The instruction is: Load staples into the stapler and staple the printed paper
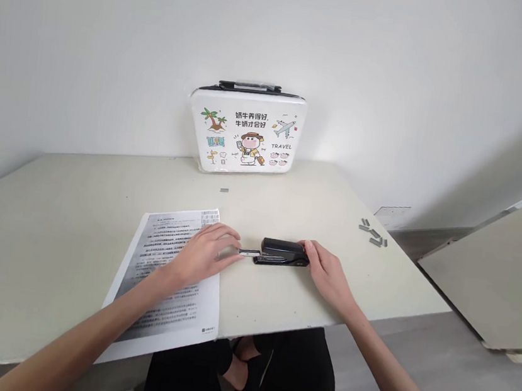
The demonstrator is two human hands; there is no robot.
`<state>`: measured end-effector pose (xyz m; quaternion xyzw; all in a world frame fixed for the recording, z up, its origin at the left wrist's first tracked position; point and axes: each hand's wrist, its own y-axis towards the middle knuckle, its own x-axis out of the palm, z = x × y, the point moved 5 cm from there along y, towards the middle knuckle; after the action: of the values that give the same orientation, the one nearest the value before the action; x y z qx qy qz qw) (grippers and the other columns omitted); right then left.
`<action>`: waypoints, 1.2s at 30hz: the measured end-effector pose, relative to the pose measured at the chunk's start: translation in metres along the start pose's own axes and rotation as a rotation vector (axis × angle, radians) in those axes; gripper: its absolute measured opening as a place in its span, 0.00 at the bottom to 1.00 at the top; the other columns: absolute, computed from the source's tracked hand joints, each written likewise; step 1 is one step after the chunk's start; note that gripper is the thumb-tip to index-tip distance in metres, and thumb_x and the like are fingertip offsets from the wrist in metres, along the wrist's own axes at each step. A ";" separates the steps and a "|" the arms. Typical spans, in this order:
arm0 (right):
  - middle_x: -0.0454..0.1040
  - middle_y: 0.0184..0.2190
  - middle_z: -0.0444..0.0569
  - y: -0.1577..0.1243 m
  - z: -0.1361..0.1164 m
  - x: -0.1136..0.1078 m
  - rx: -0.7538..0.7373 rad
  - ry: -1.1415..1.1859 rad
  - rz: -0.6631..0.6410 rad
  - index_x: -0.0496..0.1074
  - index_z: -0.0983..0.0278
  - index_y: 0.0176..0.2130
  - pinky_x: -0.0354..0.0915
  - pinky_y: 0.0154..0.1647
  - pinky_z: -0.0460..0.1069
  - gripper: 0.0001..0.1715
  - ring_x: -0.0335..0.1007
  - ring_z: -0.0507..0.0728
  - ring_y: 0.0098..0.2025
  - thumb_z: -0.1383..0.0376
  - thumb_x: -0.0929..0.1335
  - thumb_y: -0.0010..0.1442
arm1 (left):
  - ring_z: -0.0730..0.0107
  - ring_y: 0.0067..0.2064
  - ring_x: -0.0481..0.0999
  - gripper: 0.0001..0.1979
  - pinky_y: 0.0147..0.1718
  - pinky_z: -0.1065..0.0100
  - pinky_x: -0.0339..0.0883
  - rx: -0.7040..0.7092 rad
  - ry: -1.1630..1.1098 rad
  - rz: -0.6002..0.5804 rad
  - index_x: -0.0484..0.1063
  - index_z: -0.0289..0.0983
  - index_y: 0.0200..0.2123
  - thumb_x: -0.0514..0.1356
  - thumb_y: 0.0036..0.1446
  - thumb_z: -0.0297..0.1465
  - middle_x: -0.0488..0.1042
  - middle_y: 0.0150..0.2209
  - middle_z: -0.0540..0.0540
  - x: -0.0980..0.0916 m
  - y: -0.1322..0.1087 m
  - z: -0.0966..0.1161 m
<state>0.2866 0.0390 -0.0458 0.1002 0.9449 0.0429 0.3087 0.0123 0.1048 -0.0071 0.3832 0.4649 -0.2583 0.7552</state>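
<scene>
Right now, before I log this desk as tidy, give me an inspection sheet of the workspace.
Surface: pale table, no spills seen.
Job's things: black stapler lying flat, metal part sticking out its front; printed sheet beside it, reaching the near edge.
Clutter: staple strips near the far right corner; one loose strip farther back, mid-table.
Hands: left hand flat on the sheet, fingertips by the stapler's front; right hand at its rear, grip unclear.
Cables: nothing seen.
Surroundings: cartoon case leaning on the wall; second table at right.
</scene>
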 end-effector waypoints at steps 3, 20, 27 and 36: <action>0.80 0.35 0.50 0.000 0.002 0.001 0.004 -0.003 -0.004 0.79 0.58 0.50 0.65 0.44 0.53 0.34 0.74 0.62 0.38 0.45 0.53 0.76 | 0.56 0.58 0.76 0.13 0.59 0.53 0.67 -0.009 0.019 -0.021 0.75 0.44 0.52 0.59 0.72 0.43 0.77 0.57 0.44 -0.008 -0.008 -0.015; 0.81 0.37 0.49 0.007 0.000 0.003 -0.038 0.025 0.014 0.76 0.58 0.43 0.66 0.44 0.52 0.32 0.74 0.61 0.38 0.45 0.53 0.75 | 0.41 0.61 0.66 0.07 0.62 0.44 0.58 -0.524 0.247 0.079 0.77 0.38 0.43 0.60 0.65 0.30 0.73 0.55 0.34 -0.004 0.107 -0.146; 0.79 0.33 0.48 0.004 -0.001 0.001 -0.032 0.019 0.015 0.76 0.58 0.43 0.65 0.41 0.52 0.32 0.73 0.60 0.35 0.44 0.53 0.75 | 0.51 0.51 0.76 0.10 0.54 0.52 0.66 -0.461 0.089 0.101 0.73 0.37 0.44 0.53 0.70 0.31 0.78 0.48 0.37 -0.012 0.104 -0.114; 0.78 0.31 0.47 0.000 0.000 -0.001 -0.014 0.004 0.012 0.76 0.59 0.42 0.64 0.39 0.52 0.32 0.71 0.60 0.34 0.44 0.54 0.75 | 0.63 0.42 0.80 0.18 0.45 0.61 0.74 -0.280 -0.170 0.036 0.76 0.40 0.54 0.49 0.73 0.37 0.80 0.47 0.44 -0.012 0.043 -0.017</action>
<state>0.2874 0.0388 -0.0446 0.1035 0.9446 0.0515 0.3071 0.0309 0.1437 0.0133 0.2592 0.4238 -0.2088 0.8424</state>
